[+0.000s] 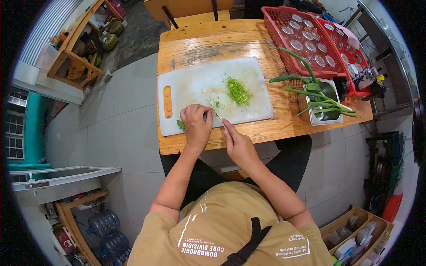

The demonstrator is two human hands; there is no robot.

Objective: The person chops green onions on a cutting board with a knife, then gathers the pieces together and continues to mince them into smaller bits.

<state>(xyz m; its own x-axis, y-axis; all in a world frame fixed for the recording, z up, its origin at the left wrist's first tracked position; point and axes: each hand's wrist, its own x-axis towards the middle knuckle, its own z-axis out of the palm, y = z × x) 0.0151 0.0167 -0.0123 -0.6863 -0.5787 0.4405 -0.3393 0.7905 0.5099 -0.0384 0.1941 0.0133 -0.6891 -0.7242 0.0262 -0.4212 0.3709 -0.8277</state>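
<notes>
On the near side of the white cutting board (184,86), I've got the left hand (197,124) curled down over some greens (180,126), probably pinning them with fingertips tucked away from the knife (216,112). The right hand (237,144) is wrapped snugly round its handle. The chopped pile (238,91) sits farther up the board, likely leaving cutting room.

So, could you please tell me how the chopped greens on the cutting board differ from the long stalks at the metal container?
The chopped greens are tiny pieces; the long stalks are long lengths.
The chopped greens lie heaped and scattered on the cutting board, while the long stalks reach past the metal container's rim.
The chopped greens look paler; the long stalks are mostly darker.
Both are green.
</notes>
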